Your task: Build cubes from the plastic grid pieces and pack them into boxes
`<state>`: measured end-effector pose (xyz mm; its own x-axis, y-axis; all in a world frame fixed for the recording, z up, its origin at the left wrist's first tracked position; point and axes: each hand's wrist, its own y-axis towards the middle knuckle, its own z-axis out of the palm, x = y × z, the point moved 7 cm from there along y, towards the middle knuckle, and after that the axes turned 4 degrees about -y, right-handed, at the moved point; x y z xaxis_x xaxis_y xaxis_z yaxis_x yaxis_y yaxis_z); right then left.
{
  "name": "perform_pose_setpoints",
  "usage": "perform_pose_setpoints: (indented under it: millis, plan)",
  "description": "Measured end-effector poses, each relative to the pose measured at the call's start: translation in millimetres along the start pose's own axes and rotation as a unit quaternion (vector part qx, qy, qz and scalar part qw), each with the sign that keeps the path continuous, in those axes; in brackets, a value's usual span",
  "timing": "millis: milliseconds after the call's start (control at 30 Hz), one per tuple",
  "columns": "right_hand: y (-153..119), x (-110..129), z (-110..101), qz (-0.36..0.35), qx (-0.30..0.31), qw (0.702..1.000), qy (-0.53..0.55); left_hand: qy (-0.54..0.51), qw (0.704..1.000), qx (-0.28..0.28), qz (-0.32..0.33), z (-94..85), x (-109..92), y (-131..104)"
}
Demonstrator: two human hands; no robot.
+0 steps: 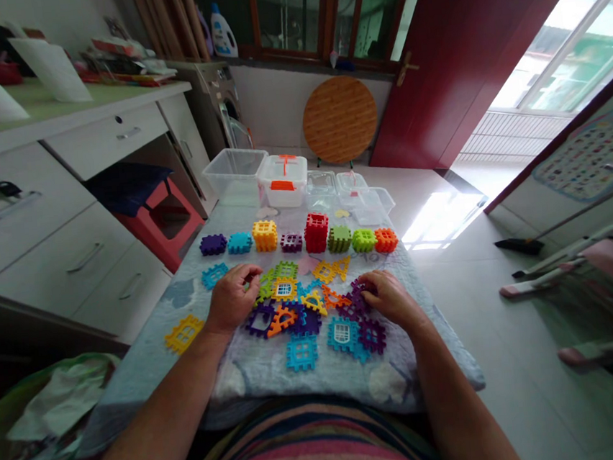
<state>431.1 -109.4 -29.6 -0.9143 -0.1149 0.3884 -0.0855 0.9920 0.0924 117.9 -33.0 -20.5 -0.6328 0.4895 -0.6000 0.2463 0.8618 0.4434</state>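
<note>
My left hand [233,300] is curled, its fingertips beside a lime-green interlocking plastic panel [266,286]; what it may hold is hidden. My right hand [392,297] has its fingers closed at the edge of a purple interlocking panel [357,299]. Between the hands lies a loose pile of notched panels, among them a yellow one with a white window [285,290], an orange one [281,320] and a dark blue one [309,321]. Nearer my body are a light blue panel [302,352] and a blue one with a white window [342,333].
Behind the pile stands a row of stacked panels, including a yellow stack [265,236] and a tall red one [316,233]. Clear plastic boxes, one with orange latches [283,183], sit at the table's far end. A red stool [157,223] stands left of the cloth-covered table [256,385].
</note>
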Motion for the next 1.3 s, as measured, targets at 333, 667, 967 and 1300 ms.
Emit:
perform_pose_setpoints:
  millis: [333, 667, 967, 1300]
  plan:
    - [2.4, -9.6, -44.8, 0.045, -0.173, 0.978, 0.110, -0.004, 1.000, -0.002, 0.000, 0.2, 0.2, 0.1]
    - [10.5, 6.2, -30.7, 0.000, -0.184, 0.978, 0.103, -0.001, 1.000, 0.000, 0.004, 0.3, -1.0, 0.1]
    - [10.2, -28.1, -38.1, 0.102, -0.235, 0.921, 0.295, 0.004, 1.000, 0.001, 0.004, -0.4, -1.7, 0.2]
    - [9.2, -41.4, -32.1, 0.094, -0.250, 0.957, 0.115, 0.006, 1.000, -0.004, 0.004, -1.0, -2.3, 0.5]
